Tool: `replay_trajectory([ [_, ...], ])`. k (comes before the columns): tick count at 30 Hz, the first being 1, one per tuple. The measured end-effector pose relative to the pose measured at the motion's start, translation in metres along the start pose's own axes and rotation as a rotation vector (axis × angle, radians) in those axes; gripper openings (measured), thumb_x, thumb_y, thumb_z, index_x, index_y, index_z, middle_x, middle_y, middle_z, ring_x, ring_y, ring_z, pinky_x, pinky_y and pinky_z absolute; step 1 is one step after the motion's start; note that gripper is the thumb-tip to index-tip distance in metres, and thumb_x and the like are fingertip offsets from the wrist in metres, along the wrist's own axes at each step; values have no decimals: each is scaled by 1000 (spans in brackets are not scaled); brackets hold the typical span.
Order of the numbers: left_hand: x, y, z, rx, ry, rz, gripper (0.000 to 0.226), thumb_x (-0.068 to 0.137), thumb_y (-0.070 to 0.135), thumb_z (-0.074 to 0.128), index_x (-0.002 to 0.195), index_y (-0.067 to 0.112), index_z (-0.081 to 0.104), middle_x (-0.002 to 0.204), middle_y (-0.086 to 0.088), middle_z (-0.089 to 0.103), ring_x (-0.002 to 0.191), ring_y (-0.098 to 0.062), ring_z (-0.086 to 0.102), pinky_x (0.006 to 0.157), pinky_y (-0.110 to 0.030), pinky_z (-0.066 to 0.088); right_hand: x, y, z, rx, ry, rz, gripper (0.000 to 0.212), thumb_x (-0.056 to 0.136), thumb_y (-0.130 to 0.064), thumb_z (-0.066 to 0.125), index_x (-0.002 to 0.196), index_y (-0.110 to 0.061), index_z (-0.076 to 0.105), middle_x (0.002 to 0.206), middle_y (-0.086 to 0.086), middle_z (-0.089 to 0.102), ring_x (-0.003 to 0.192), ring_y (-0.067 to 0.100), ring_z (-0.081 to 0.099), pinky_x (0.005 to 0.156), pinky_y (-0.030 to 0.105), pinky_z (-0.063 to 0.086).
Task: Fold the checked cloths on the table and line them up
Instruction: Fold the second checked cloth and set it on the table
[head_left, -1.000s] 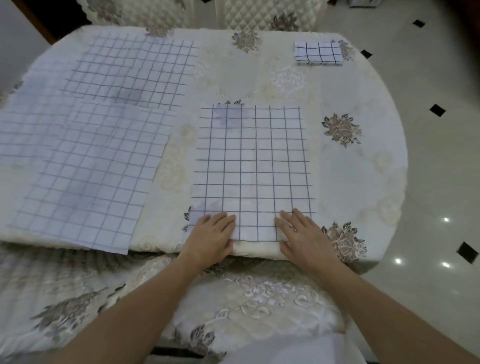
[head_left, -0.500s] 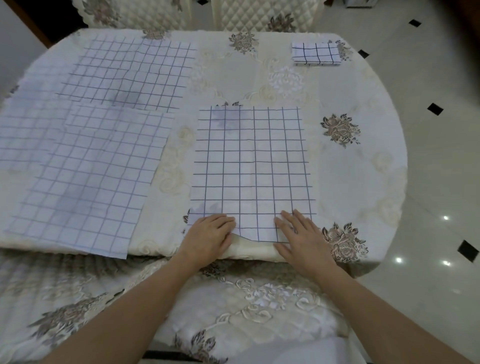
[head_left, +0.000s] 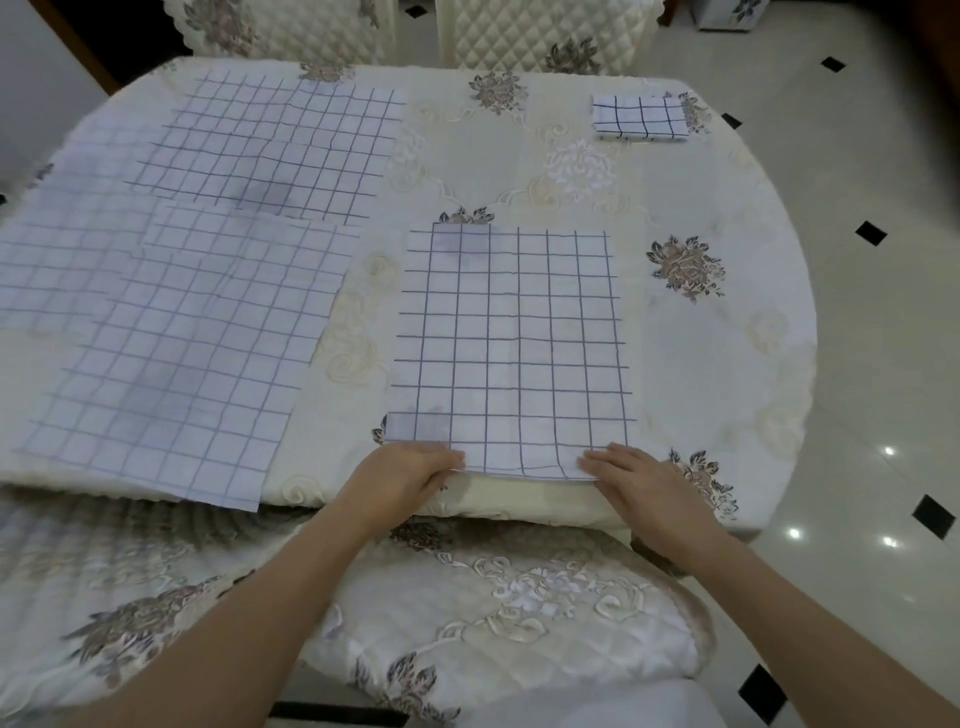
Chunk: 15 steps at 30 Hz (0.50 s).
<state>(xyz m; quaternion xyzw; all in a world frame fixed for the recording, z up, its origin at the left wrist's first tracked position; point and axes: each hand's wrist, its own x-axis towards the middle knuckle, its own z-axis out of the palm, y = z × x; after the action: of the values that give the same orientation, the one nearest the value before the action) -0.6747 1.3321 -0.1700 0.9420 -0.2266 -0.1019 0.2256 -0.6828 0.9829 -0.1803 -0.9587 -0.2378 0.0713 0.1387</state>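
The cloth (head_left: 511, 343) lies flat at the near middle of the bench (head_left: 727, 374), long axis running straight away from the person, short near edge at the bench lip. That edge is slightly raised.

- The left hand (head_left: 402, 475) pinches the near-left corner.
- The right hand (head_left: 631, 480) holds the near-right corner, fingers on top, thumb hidden.
- Judgement: both hands are equally near, so the fold should go forward along the long axis.

A folded cloth (head_left: 640, 117) sits at the far right, and open cloths (head_left: 171, 353) lie to the left.
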Motion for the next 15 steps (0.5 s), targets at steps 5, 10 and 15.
replay_trajectory([
  [5,-28,14,-20,-68,-71,-49,48,99,55,29,118,32,66,111,12,73,98,-12,69,77,-34,57,-27,-6,-24,115,-174,45,40,103,-25,45,140,-40,49,142,-22,52,122,11,56,92,35,53],
  [10,-61,36,-35,-213,-73,-116,61,97,70,22,108,33,69,104,20,71,96,4,64,84,-18,50,-57,-6,-42,328,-294,66,45,102,-32,48,127,-68,43,122,-54,42,116,-16,49,94,8,38],
  [15,-59,46,-49,-332,-78,-216,37,96,57,45,108,35,73,100,31,69,91,11,62,78,-8,46,-45,-2,-66,351,-307,74,39,96,-62,29,120,-52,58,100,-48,54,96,-20,53,79,8,41],
])
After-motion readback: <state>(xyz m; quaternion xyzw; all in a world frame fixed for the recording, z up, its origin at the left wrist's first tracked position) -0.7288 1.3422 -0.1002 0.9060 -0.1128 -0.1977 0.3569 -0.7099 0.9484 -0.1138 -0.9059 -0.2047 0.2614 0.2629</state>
